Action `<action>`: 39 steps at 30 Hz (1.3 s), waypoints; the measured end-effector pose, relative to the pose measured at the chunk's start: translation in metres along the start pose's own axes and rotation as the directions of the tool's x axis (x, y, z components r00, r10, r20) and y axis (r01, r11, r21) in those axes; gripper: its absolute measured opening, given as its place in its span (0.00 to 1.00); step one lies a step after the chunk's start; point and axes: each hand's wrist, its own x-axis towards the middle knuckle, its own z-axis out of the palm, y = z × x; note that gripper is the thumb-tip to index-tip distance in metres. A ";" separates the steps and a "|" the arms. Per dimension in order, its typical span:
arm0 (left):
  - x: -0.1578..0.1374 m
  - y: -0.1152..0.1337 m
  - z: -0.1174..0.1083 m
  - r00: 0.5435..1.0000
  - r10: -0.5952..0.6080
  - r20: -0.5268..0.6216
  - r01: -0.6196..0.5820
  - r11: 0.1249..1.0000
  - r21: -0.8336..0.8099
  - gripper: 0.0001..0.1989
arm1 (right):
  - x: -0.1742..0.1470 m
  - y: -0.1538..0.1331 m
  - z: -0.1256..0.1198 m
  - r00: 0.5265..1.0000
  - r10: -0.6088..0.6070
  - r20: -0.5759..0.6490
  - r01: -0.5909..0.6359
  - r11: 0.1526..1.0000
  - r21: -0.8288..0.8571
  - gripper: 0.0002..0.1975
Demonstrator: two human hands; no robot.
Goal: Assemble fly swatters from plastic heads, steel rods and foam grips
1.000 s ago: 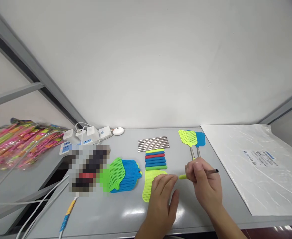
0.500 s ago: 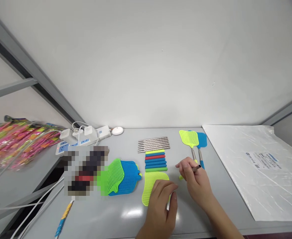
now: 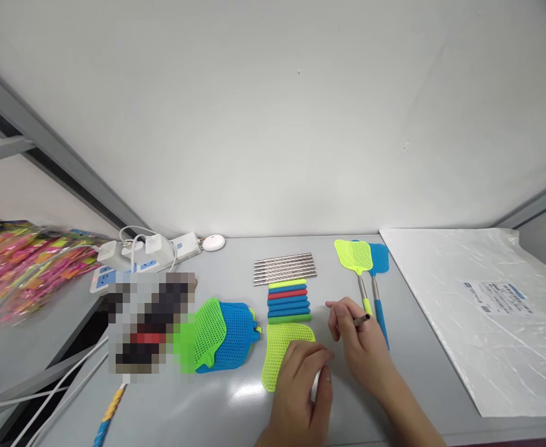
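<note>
A yellow-green fly swatter head [image 3: 280, 354] lies partly under my left hand [image 3: 298, 394], whose curled fingers close over its lower part and hide its neck. Held in my closed right hand [image 3: 359, 338] is a metal rod [image 3: 361, 320]; one hollow-looking end shows past the fingers and the remainder is hidden. Just beyond the swatter head, coloured handle sleeves [image 3: 288, 304] in blue, red, green and yellow form a row. Several thin metal rods [image 3: 285, 269] lie behind them. To the left rests a pile of blue swatter heads [image 3: 238, 335] with a green swatter head [image 3: 210, 332] on top.
Two fly swatters with handles, one yellow [image 3: 354, 256] and one blue [image 3: 379, 259], lie behind my right hand. A white plastic-wrapped package [image 3: 478, 347] covers the right side. A power strip [image 3: 138, 267] with cables and bagged colourful goods [image 3: 35, 267] are at left.
The view has shifted slightly. My right hand has moved a little and turned, still around the metal rod, and the yellow swatter's handle shows more. My left hand stays over the swatter head.
</note>
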 end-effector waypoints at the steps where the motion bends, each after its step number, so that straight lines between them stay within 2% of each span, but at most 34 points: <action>1: 0.000 0.000 0.000 1.000 0.003 -0.003 -0.003 1.000 0.003 0.16 | 0.001 0.001 -0.001 1.000 0.005 -0.026 -0.004 1.000 0.013 0.20; 4: 0.000 -0.001 0.000 1.000 0.000 -0.010 0.000 1.000 0.011 0.16 | 0.003 0.002 -0.002 0.997 0.013 -0.075 -0.012 1.000 0.014 0.21; 9: -0.001 -0.001 0.001 1.000 0.004 -0.007 -0.004 1.000 0.012 0.16 | 0.004 0.001 0.000 0.999 0.051 0.011 -0.050 0.998 -0.045 0.20; 15: -0.001 -0.001 0.000 1.000 -0.008 -0.024 0.009 1.000 0.015 0.15 | 0.009 0.001 0.001 0.998 0.043 -0.048 -0.043 0.999 -0.003 0.20; 18: -0.001 0.000 0.000 1.000 -0.002 -0.028 0.002 1.000 0.006 0.15 | 0.009 0.000 0.001 0.999 0.043 -0.030 -0.043 0.999 -0.008 0.19; 28: -0.005 -0.002 0.001 0.999 -0.006 -0.045 0.005 1.000 -0.029 0.16 | 0.008 0.012 0.006 0.999 0.045 -0.030 -0.050 0.978 -0.205 0.20; 30: -0.004 -0.001 0.002 0.998 -0.006 -0.059 0.004 0.999 -0.037 0.17 | 0.006 0.016 0.002 0.996 0.055 -0.067 -0.069 0.972 -0.227 0.21; 32: -0.003 0.000 0.002 0.997 -0.008 -0.076 0.005 0.999 -0.042 0.17 | 0.001 0.017 -0.003 0.989 0.080 -0.126 -0.102 0.980 -0.171 0.20; 35: -0.003 0.001 0.004 0.997 0.017 -0.069 -0.020 0.999 -0.041 0.16 | -0.006 0.014 -0.005 0.985 0.077 -0.152 -0.088 0.994 -0.070 0.20; 39: -0.004 0.003 0.004 0.995 0.010 -0.096 -0.015 0.999 -0.043 0.16 | -0.014 0.004 -0.001 0.940 0.090 -0.330 -0.071 0.995 0.067 0.21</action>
